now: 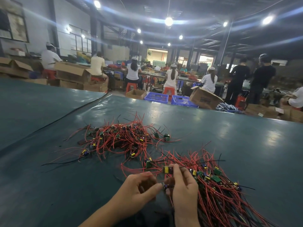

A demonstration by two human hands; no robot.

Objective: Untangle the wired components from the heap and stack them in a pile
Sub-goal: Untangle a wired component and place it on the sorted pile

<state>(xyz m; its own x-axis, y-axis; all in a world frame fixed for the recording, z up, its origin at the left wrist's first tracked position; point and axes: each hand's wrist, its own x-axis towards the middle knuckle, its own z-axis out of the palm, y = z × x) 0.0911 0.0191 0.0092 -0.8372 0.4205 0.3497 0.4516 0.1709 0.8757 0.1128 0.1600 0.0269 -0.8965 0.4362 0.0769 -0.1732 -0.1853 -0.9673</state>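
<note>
A small wired circuit board (pixel 167 170) with a yellow transformer is pinched in the fingers of the right hand (pixel 183 185), its long axis lying left to right. Just left of it, the left hand (pixel 139 192) has curled fingers and its thumb tip against a small dark part; whether it grips, I cannot tell. Right of the board lies the pile (pixel 216 190), its leads running toward the near edge. Beyond the board sits the tangled heap (pixel 121 138) on the green surface (pixel 246 145). Print on a far cardboard box (pixel 205 97) is unreadable.
</note>
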